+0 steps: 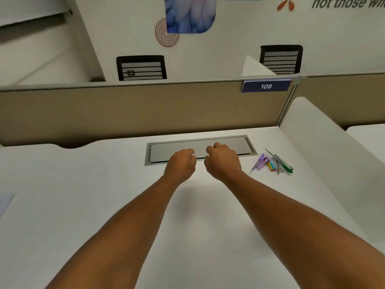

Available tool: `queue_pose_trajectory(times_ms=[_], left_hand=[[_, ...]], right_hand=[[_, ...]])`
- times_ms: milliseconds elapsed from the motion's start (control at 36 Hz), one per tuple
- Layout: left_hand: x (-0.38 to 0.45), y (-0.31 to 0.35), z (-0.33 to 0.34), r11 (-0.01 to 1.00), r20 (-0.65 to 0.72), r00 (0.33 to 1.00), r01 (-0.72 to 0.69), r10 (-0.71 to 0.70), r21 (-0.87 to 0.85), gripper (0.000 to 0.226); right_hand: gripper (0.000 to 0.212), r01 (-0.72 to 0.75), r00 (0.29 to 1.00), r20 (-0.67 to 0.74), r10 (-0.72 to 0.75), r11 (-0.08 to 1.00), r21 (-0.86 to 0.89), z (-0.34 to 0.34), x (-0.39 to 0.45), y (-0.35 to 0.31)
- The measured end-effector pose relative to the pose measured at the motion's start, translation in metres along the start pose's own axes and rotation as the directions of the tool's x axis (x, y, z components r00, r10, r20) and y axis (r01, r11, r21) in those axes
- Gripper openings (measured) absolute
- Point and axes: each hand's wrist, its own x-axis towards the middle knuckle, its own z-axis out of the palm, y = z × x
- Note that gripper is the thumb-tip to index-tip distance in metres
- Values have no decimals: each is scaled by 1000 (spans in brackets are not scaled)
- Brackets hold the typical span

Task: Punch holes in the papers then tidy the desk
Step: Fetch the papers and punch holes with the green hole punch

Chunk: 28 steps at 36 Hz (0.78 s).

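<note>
**Hovering fists at the desk's far middle**

Reaching forward, the left hand [180,163] and right hand [223,161] sit side by side with fingers curled, holding nothing visible, over the near edge of the grey cable hatch [200,149]. A paper corner [5,202] lies well apart at 9 o'clock, at the picture's edge. Pens and an eraser [273,162] cluster near the right hand at 3 o'clock. White desk [83,184] spreads bare toward 6 o'clock; the partition [125,109] bounds 12 o'clock.
</note>
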Motion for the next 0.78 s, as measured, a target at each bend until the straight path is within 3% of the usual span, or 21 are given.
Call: queue_pose_trajectory(times_ms=[444, 611, 778], left_hand=[[-111, -143, -133, 957, -228, 930, 287, -287, -37, 37], [-141, -199, -175, 949, -230, 922, 315, -312, -25, 37], [-174, -271, -227, 936, -264, 903, 351, -339, -3, 37]], right_hand=[[30, 284, 959, -42, -282, 939, 196, 0, -7, -199], [31, 359, 933, -51, -357, 910, 206, 16, -16, -277], [29, 345, 933, 3, -360, 895, 282, 34, -28, -369]])
